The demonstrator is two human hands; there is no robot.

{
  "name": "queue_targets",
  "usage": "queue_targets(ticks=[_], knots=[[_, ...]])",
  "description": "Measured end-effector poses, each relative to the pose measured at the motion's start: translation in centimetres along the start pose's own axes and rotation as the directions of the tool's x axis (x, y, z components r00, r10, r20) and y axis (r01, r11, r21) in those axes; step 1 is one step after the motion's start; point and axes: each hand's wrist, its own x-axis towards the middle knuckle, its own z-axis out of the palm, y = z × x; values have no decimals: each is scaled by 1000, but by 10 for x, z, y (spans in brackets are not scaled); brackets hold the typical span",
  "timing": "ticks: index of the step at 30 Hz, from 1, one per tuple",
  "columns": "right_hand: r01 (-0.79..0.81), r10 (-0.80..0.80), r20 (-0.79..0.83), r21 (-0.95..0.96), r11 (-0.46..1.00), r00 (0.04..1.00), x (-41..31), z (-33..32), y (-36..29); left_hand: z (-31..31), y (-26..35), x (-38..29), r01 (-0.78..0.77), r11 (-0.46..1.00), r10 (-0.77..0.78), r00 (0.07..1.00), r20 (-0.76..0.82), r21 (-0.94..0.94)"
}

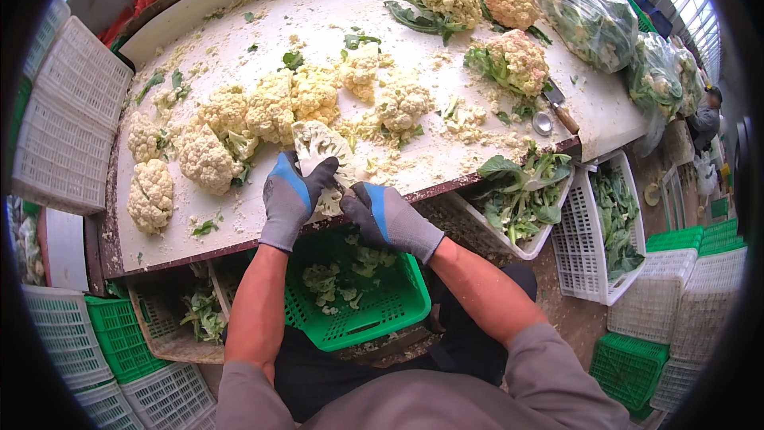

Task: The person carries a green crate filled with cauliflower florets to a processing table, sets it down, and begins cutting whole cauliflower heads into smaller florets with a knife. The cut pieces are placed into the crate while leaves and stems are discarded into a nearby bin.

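Both hands wear grey, blue and black work gloves. My left hand (293,191) grips a cut piece of cauliflower (322,146), its pale branching inner side facing up, at the table's near edge. My right hand (382,212) is curled at the lower right of that piece, with part of a small object showing at its fingertips; what it is I cannot tell. Just beyond lie yellowish cauliflower pieces (271,107). Below the hands a green plastic crate (370,322) holds several cauliflower florets (322,280).
The white tabletop (239,221) bears crumbs, whole cauliflowers (516,63), a wooden-handled knife (561,108) and a round metal object (542,123). Bagged cauliflowers (588,12) lie at the right end. White crates of leaves (618,215) stand below; stacked crates (71,113) flank the left. A person (707,119) is far right.
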Motion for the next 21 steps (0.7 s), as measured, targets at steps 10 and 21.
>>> queue_targets(ticks=[10,21], knots=[[-443,341,289,471,763,894,2,-22,-12,-5,-3,16,51,999,-51,992,116,3],[-292,187,254,480,827,949,1,-30,4,-13,1,21,27,998,-17,984,176,-55]])
